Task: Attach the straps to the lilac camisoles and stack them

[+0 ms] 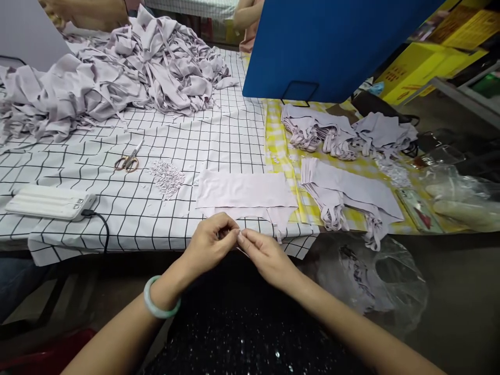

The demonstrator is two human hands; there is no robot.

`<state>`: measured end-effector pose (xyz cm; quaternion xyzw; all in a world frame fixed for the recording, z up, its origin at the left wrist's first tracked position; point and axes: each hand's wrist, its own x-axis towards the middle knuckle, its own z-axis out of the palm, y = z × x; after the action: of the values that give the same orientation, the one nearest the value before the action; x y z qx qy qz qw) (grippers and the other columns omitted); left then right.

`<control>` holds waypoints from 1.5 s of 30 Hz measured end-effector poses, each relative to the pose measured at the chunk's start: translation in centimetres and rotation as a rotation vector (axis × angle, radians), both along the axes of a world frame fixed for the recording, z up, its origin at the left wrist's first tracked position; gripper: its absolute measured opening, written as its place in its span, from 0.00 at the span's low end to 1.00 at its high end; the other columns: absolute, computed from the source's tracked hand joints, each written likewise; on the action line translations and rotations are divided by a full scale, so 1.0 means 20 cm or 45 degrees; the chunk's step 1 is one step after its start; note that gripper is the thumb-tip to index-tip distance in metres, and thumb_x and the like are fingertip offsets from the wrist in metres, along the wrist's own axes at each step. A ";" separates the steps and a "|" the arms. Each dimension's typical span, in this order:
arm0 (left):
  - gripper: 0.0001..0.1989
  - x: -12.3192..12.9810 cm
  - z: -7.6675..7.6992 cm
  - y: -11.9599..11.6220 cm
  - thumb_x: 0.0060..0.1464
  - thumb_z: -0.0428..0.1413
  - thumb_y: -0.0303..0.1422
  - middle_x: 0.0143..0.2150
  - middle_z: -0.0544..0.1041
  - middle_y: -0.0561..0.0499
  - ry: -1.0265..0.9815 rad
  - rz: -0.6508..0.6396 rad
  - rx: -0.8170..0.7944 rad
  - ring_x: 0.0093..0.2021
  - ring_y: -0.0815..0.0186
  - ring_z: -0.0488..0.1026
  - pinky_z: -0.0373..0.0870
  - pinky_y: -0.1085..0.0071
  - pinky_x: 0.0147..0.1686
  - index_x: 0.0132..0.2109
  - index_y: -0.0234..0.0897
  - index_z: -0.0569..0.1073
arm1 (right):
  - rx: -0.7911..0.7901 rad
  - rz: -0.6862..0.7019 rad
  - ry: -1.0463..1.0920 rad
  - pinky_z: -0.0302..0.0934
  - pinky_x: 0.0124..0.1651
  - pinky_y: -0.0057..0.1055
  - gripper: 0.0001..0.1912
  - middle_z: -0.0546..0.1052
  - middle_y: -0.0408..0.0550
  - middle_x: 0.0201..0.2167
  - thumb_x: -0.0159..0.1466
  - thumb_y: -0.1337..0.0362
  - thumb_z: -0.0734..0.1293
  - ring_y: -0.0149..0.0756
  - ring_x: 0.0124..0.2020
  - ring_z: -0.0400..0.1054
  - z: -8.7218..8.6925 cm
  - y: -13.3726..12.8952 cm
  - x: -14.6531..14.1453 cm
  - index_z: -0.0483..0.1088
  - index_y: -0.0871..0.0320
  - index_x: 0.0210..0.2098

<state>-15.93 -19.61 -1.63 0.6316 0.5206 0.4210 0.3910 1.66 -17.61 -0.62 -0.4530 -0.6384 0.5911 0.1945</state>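
Nearest the camera is a black sequined garment (242, 333), with the forearms on either side of it. Left hand (207, 247), a pale green bangle (147, 297) at its wrist, and right hand (271, 260) meet at the fingertips; each is closed in a pinch on a thin pale strip (242, 253), mostly hidden. Whether the strip joins another piece cannot be determined. A pale lilac strapped fabric piece (246, 188) lies flat just beyond both hands, its long axis running left to right along the table edge; the left hand appears the nearer. Its visible strap (278, 221) lies beyond the right hand. Scissors (127, 163) and a heap of fabric snippets (167, 178) are beyond and left of the left hand, with a white power bank (50, 202) farther left. Stacked strapped pieces (351, 187) lie right of and beyond the right hand. Past these, a yellow carton (408, 73) bears red characters, not legible. No brand is readable on the power bank.
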 end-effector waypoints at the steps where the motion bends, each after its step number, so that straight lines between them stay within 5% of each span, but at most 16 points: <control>1: 0.05 -0.02 -0.03 0.04 0.59 0.53 0.28 0.32 0.74 0.51 0.084 0.006 0.097 0.34 0.66 0.70 0.70 0.67 0.36 0.34 0.37 0.71 | -0.070 -0.045 0.014 0.57 0.31 0.28 0.17 0.65 0.39 0.22 0.66 0.52 0.62 0.30 0.25 0.60 -0.01 0.03 -0.01 0.66 0.56 0.27; 5: 0.12 -0.10 -0.17 0.25 0.53 0.53 0.21 0.45 0.75 0.42 0.499 0.015 0.391 0.46 0.56 0.71 0.71 0.55 0.48 0.43 0.36 0.74 | -0.474 -0.258 0.150 0.63 0.29 0.29 0.12 0.67 0.38 0.19 0.61 0.56 0.64 0.29 0.20 0.64 -0.03 0.16 -0.07 0.70 0.58 0.26; 9: 0.11 -0.15 -0.26 0.36 0.53 0.51 0.19 0.42 0.75 0.43 0.597 -0.051 0.390 0.43 0.58 0.72 0.74 0.58 0.44 0.38 0.36 0.74 | -0.708 -0.387 0.254 0.67 0.27 0.31 0.09 0.68 0.39 0.18 0.57 0.60 0.65 0.28 0.17 0.63 -0.06 0.24 -0.15 0.71 0.59 0.26; 17: 0.07 -0.17 -0.18 0.38 0.55 0.54 0.24 0.39 0.78 0.48 0.293 0.020 0.102 0.40 0.64 0.75 0.74 0.64 0.43 0.32 0.38 0.74 | -0.798 -0.619 0.315 0.66 0.23 0.28 0.07 0.68 0.39 0.18 0.58 0.63 0.63 0.28 0.16 0.63 -0.04 0.30 -0.26 0.70 0.59 0.27; 29: 0.07 -0.17 -0.15 0.39 0.56 0.54 0.25 0.38 0.78 0.49 0.261 0.015 -0.019 0.41 0.61 0.74 0.71 0.60 0.45 0.31 0.38 0.73 | -0.812 -0.757 0.265 0.68 0.22 0.30 0.07 0.68 0.39 0.17 0.58 0.65 0.63 0.27 0.14 0.62 -0.07 0.32 -0.31 0.70 0.59 0.27; 45: 0.09 -0.16 -0.14 0.39 0.56 0.54 0.25 0.39 0.79 0.49 0.220 -0.002 -0.078 0.42 0.61 0.73 0.69 0.59 0.47 0.30 0.38 0.74 | -0.759 -0.650 0.269 0.69 0.23 0.30 0.07 0.67 0.39 0.15 0.55 0.65 0.63 0.27 0.13 0.62 -0.05 0.36 -0.29 0.70 0.59 0.23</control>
<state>-19.18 -11.77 -4.36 0.6537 0.5646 0.3485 0.3639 -4.15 -10.51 -1.71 -0.5702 -0.2827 0.7263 0.2597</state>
